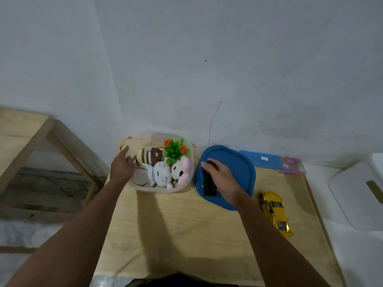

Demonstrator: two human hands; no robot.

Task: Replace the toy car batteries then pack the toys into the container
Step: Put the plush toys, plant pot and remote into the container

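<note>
Left hand [122, 167], fingers straight, steadies container [158, 190]; right hand [222, 179] grips black remote [208, 186] above blue lid [238, 162]; best tucked beside plush toys [162, 175].

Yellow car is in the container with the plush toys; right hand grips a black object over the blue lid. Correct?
No. Head view: the yellow car lies on the table, right of the blue lid. The rest stands.

Two hands over a wooden table [186, 235]
Left hand [122, 166] touches the clear container [158, 190] of plush toys [162, 175]; right hand [221, 179] grips a black object [207, 184] above the blue lid [238, 162].
</note>
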